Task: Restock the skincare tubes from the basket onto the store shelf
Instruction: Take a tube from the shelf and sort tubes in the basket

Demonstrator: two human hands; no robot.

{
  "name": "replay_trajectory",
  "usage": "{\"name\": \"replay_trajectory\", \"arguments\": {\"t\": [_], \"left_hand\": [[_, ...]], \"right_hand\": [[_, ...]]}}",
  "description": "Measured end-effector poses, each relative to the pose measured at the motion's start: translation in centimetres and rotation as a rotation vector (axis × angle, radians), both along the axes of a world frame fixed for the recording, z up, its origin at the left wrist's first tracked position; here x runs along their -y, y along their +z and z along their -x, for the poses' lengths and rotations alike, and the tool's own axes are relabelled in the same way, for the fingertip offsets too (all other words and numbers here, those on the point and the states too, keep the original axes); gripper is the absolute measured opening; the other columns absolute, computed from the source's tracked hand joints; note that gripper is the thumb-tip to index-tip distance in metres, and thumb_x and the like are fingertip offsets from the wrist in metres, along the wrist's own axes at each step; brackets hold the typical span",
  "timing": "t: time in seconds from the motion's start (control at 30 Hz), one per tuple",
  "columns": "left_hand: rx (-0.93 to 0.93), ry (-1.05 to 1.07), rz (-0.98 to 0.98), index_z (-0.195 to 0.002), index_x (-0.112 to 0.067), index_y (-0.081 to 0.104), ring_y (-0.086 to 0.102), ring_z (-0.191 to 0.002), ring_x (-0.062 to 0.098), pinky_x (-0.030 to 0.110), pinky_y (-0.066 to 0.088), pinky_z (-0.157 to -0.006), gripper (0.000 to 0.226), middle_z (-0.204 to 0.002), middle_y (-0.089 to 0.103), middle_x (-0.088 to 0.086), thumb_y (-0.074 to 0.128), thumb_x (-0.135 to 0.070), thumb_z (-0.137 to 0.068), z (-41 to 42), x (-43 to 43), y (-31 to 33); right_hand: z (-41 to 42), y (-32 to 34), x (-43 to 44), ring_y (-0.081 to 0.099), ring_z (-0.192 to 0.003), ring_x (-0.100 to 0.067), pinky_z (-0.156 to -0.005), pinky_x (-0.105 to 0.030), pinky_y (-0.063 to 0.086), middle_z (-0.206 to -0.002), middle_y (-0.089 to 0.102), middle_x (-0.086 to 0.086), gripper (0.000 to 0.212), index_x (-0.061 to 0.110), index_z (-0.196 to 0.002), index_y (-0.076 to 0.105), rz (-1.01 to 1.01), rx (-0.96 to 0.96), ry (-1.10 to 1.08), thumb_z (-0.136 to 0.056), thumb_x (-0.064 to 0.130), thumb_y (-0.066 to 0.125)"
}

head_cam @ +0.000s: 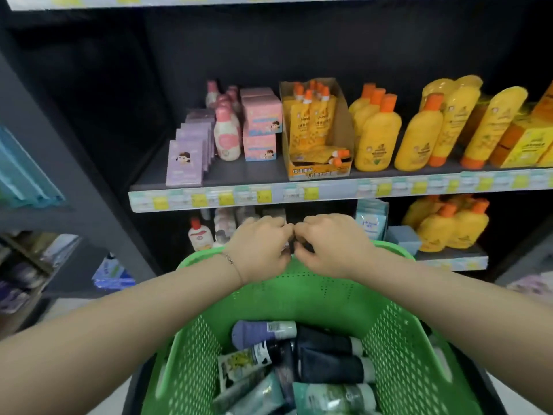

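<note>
Tubes [314,363] lie piled in green basket [398,333], below shelf [239,196]. Left hand [258,248] and right hand [329,245] meet knuckle to knuckle above basket's far rim, fingers curled; can't tell if they grip anything.

You are looking at yellow lotion bottles [377,136] with orange caps, standing in rows at two o'clock. Just left of them a cardboard display box [317,130] is holding orange-capped pouches. At twelve o'clock, pink boxes [260,124] are sitting stacked, touching a pink-capped white bottle [227,134]. Purple boxes [187,163] are lining up at eleven o'clock. Yellow price tags [264,196] are running along the edge below them. More yellow bottles [449,226] are crowding the lower level at three o'clock.
</note>
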State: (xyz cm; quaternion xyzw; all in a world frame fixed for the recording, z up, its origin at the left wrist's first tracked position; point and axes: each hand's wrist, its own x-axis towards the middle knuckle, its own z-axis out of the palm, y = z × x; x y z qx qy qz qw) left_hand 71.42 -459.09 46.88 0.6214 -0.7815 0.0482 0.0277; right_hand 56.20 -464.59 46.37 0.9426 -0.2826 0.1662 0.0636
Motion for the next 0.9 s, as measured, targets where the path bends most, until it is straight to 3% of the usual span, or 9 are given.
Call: {"name": "replay_trajectory", "arguments": {"t": [0.1,0.17,0.3,0.4,0.53,0.63,0.7,0.8,0.9], "left_hand": [[-0.055,0.015,-0.065,-0.111,-0.019,0.055,0.055,-0.104,0.023,0.032,0.041,-0.077,0.029,-0.106,0.057,0.001,0.051,-0.033,-0.086,0.4,-0.5,-2.0],[-0.075,0.032,-0.099,-0.111,-0.018,0.057,0.053,-0.104,0.024,0.033,0.041,-0.076,0.03,-0.105,0.055,0.001,0.051,-0.032,-0.085,0.6,-0.6,-3.2],[-0.038,0.027,-0.003,-0.096,-0.014,0.063,0.052,-0.097,0.026,0.034,0.037,-0.073,0.021,-0.096,0.052,0.003,0.057,-0.024,-0.079,0.9,-0.9,-5.3],[0.023,-0.013,0.077,-0.072,-0.012,0.062,0.057,-0.079,0.029,0.033,0.04,-0.058,0.013,-0.082,0.055,0.006,0.064,-0.021,-0.064,0.9,-1.6,-6.5],[0.112,-0.091,0.17,-0.073,-0.012,0.062,0.055,-0.083,0.028,0.033,0.04,-0.06,0.022,-0.092,0.06,0.009,0.044,-0.025,-0.071,0.7,-2.5,-7.9],[0.15,-0.166,0.221,-0.075,-0.013,0.061,0.054,-0.085,0.027,0.033,0.036,-0.064,0.018,-0.093,0.061,0.008,0.047,-0.024,-0.073,0.9,-2.9,-8.3],[0.141,-0.218,0.216,-0.074,-0.014,0.06,0.055,-0.078,0.025,0.032,0.034,-0.062,0.014,-0.086,0.059,0.005,0.05,-0.024,-0.073,1.3,-3.0,-8.5],[0.057,-0.246,0.103,-0.077,-0.015,0.061,0.058,-0.069,0.023,0.028,0.031,-0.059,0.008,-0.077,0.058,0.002,0.059,-0.023,-0.076,2.1,-3.3,-9.1],[0.139,-0.198,-0.183,-0.1,-0.016,0.056,0.057,-0.084,0.021,0.03,0.038,-0.066,0.017,-0.093,0.056,0.0,0.045,-0.024,-0.091,2.5,-3.5,-10.3]], "right_hand": [[0.3,-1.6,-1.1,0.063,-0.085,-0.025,-0.063,-0.03,0.039,-0.091,0.066,0.002,0.019,0.022,-0.092,0.061,-0.113,-0.057,-0.053,-0.086,0.035,0.049],[0.2,-2.8,-1.6,0.062,-0.093,-0.024,-0.068,-0.031,0.041,-0.099,0.065,0.003,0.018,0.023,-0.093,0.059,-0.229,-0.05,-0.101,-0.087,0.036,0.048],[-0.1,-4.9,-2.3,0.061,-0.09,-0.029,-0.064,-0.032,0.039,-0.094,0.066,-0.002,0.013,0.022,-0.083,0.053,-0.342,-0.053,-0.175,-0.087,0.033,0.048],[-0.1,-5.9,-2.7,0.06,-0.084,-0.03,-0.063,-0.032,0.041,-0.085,0.065,-0.003,0.013,0.022,-0.079,0.052,-0.415,-0.051,-0.208,-0.086,0.033,0.049],[0.1,-7.3,-3.1,0.061,-0.081,-0.03,-0.061,-0.031,0.039,-0.082,0.062,-0.002,0.015,0.022,-0.077,0.047,-0.474,-0.103,-0.217,-0.088,0.033,0.048],[0.3,-8.1,-3.1,0.063,-0.084,-0.032,-0.062,-0.03,0.038,-0.086,0.063,-0.005,0.025,0.022,-0.07,0.04,-0.485,-0.215,-0.217,-0.089,0.035,0.049],[0.4,-8.6,-3.1,0.063,-0.088,-0.033,-0.064,-0.031,0.039,-0.091,0.064,-0.007,0.025,0.018,-0.075,0.045,-0.511,-0.313,-0.215,-0.09,0.037,0.049],[0.5,-9.7,-3.2,0.06,-0.086,-0.03,-0.066,-0.032,0.044,-0.1,0.064,-0.007,0.028,0.014,-0.098,0.056,-0.573,-0.501,-0.19,-0.092,0.04,0.048],[0.7,-11.3,-3.8,0.057,-0.08,-0.026,-0.066,-0.031,0.048,-0.099,0.062,-0.006,0.027,0.015,-0.102,0.058,-0.66,-0.75,-0.143,-0.091,0.037,0.048]]}}
